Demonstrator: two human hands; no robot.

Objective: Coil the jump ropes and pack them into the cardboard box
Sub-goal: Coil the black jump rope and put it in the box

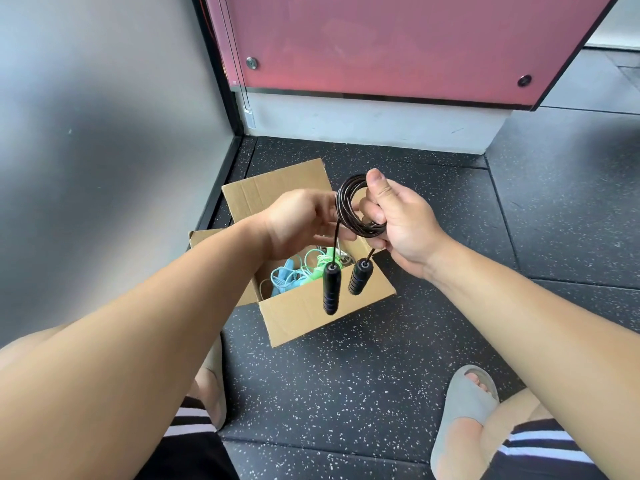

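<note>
Gripping black rope coil (348,202) in curled right hand (405,223) fingers (373,212); cannot tell left hand (298,220) fingers. Risks springing apart above cardboard box (311,306) if loosened
</note>
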